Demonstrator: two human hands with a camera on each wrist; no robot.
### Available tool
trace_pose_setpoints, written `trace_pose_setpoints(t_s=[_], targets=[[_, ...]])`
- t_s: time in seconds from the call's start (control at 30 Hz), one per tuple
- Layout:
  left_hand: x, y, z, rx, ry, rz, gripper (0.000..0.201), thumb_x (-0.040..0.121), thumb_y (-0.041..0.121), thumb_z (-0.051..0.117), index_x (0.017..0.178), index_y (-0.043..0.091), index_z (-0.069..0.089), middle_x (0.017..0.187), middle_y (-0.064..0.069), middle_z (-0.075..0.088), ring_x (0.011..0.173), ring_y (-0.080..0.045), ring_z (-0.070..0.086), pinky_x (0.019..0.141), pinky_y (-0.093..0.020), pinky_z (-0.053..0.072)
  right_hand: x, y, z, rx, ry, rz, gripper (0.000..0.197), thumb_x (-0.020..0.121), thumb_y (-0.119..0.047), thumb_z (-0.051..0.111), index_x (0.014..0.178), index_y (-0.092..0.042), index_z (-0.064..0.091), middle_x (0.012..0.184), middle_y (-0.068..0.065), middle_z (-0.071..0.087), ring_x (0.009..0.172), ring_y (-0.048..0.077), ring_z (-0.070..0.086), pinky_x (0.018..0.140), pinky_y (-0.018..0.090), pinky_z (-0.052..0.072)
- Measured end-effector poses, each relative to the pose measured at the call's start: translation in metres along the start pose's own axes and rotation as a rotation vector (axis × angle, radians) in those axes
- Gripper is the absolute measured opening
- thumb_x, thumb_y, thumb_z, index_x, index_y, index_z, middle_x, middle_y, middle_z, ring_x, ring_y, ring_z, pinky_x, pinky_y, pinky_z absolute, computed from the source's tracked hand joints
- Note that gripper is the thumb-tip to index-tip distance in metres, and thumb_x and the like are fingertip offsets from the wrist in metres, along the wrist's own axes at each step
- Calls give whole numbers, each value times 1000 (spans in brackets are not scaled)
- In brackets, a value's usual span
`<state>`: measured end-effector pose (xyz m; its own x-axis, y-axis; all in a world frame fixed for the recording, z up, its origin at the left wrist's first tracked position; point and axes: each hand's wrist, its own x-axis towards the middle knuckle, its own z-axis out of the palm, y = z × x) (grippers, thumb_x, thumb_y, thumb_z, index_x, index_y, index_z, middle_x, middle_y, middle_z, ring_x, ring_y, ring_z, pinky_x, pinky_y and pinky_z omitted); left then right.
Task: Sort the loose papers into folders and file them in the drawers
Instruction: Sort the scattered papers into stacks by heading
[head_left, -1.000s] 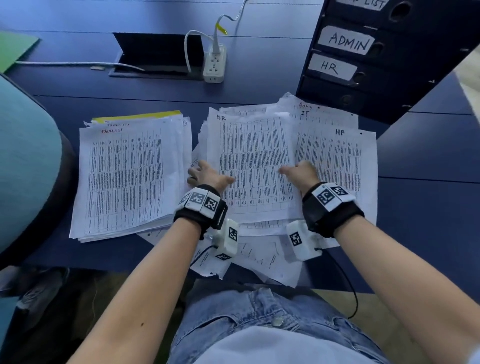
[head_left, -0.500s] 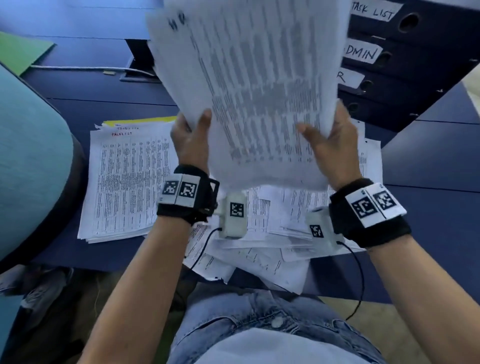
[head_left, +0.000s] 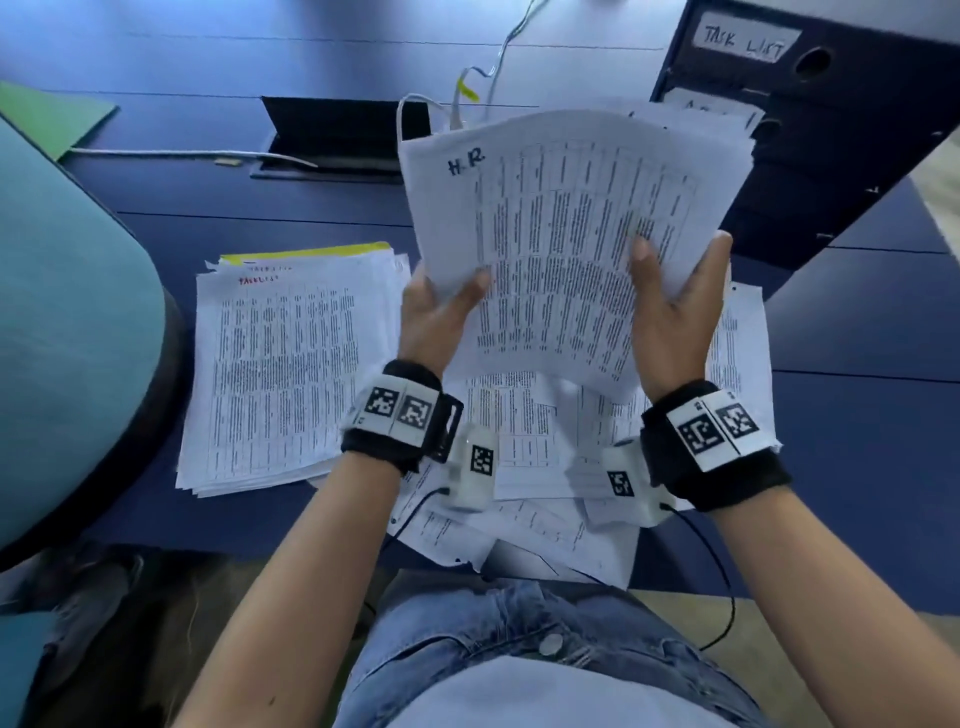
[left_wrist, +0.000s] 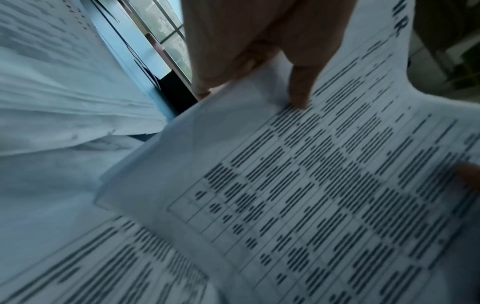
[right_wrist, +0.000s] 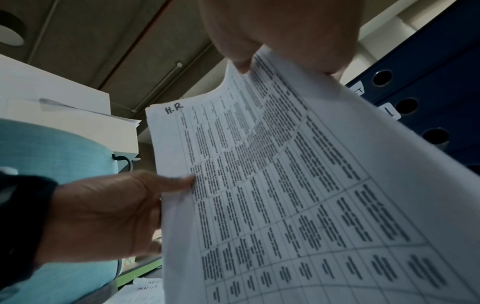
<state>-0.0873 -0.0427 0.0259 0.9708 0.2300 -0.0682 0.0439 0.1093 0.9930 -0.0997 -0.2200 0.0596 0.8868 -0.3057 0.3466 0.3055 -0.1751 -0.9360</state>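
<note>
Here, at the left of the frame, a sorted pile (head_left: 291, 364) lies flat on the desk (head_left: 857, 415). At centre my left hand (head_left: 436, 312) pinches the HR sheaf (head_left: 571, 249) at its lower left edge, thumb on top, fingers beneath. My right hand (head_left: 675, 306) pinches the lower right edge likewise. The sheaf hangs lifted above the loose papers (head_left: 519, 431), bowing between my grips: light, limp and slippery, I judge, best held at both side edges. At upper right stand the drawers (head_left: 831, 130).
</note>
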Motion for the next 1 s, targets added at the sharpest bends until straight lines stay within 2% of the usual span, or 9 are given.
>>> trace_pose_setpoints(t_s=[0.17, 0.27, 0.33, 0.37, 0.43, 0.53, 0.67, 0.83, 1.0], targets=[[-1, 5, -12, 128, 67, 56, 33, 87, 9, 58, 118, 0, 50, 106, -14, 61, 105, -36, 59, 91, -53, 48, 0, -3, 17, -39, 71, -41, 10, 98, -10, 43, 98, -2, 37, 83, -15, 42, 68, -15, 45, 66, 6, 38], [6, 34, -32, 138, 95, 141, 37, 83, 12, 59, 118, 2, 52, 107, -12, 61, 104, -32, 60, 91, -48, 50, 0, -16, 37, 41, 40, 18, 27, 100, -14, 40, 125, -15, 30, 119, -18, 41, 105, -17, 44, 86, 2, 35], [14, 51, -53, 131, 123, 181, 35, 81, 13, 60, 114, 7, 53, 107, -10, 61, 103, -29, 60, 92, -47, 50, -4, -21, 56, 10, -59, 99, 53, 100, -16, 39, 143, -1, 11, 139, -6, 35, 116, -4, 41, 82, -9, 21], [18, 58, -65, 131, 155, 181, 35, 79, 16, 61, 113, 11, 53, 107, -10, 61, 103, -29, 60, 92, -46, 50, -7, -22, 67, -43, -129, 134, 58, 100, -16, 39, 144, 4, 7, 143, 10, 38, 114, 7, 41, 99, 17, 26], [28, 67, -91, 143, 247, 142, 32, 79, 18, 63, 109, 20, 50, 108, -7, 58, 100, -25, 58, 93, -40, 49, -13, -19, 87, -122, -269, 154, 52, 99, -16, 42, 141, 3, 17, 126, 21, 53, 95, 21, 52, 79, 32, 43], [41, 66, -134, 212, 375, 102, 31, 79, 13, 63, 109, 12, 55, 103, -12, 61, 93, -24, 60, 81, -29, 50, -19, -6, 117, -270, -474, 195, 27, 97, -10, 44, 121, -2, 34, 89, -4, 54, 69, 7, 54, 57, 20, 47], [42, 45, -172, 419, 485, -58, 33, 86, 10, 62, 117, 2, 57, 114, -16, 63, 104, -29, 61, 73, -23, 46, -42, 7, 148, -452, -710, 275, 28, 94, -7, 49, 119, 0, 38, 105, 16, 59, 85, 27, 59, 73, 37, 53], [34, 9, -208, 674, 595, -227, 27, 88, 5, 48, 113, 0, 54, 118, -20, 60, 108, -34, 56, 84, -32, 43, -74, 25, 173, -579, -875, 351, 31, 87, -18, 63, 101, -1, 41, 82, 11, 56, 70, 18, 52, 67, 31, 48], [36, -22, -220, 804, 605, -395, 37, 85, 1, 46, 120, -5, 42, 133, -26, 43, 126, -35, 40, 101, -37, 33, -95, 41, 186, -673, -868, 320, 53, 85, -23, 65, 123, 3, 39, 89, 17, 60, 71, 21, 55, 75, 34, 48]])
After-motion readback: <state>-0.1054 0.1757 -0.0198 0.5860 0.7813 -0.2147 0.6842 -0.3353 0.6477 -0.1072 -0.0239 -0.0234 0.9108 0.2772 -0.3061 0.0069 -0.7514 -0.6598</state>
